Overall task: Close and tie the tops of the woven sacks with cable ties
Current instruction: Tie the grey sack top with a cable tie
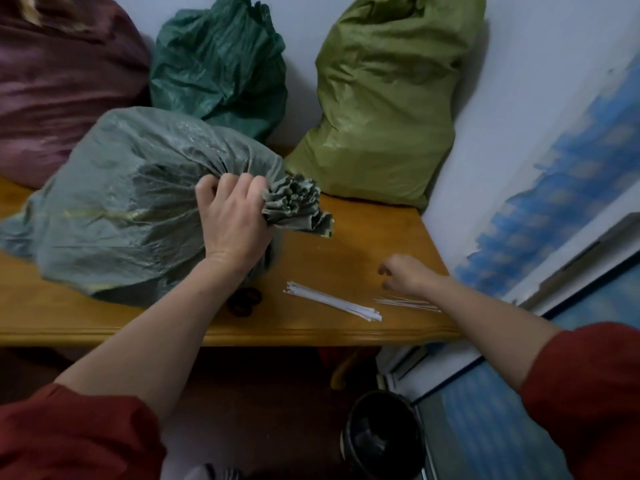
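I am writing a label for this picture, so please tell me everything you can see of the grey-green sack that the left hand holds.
The grey-green sack is a full, bulging bag of thin woven plastic, creased and slightly shiny. It lies on its side on the wooden table, in front of three other sacks. Its mouth is gathered into a tight, pleated bunch that points right. The left hand grips this neck, fingers wrapped over it. No cable tie is visible on it. The right hand does not touch it.

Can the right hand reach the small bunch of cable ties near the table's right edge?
Probably yes. The right hand hovers open just above the thin cable ties, nothing lies between them, and the left hand holds the grey sack's neck apart.
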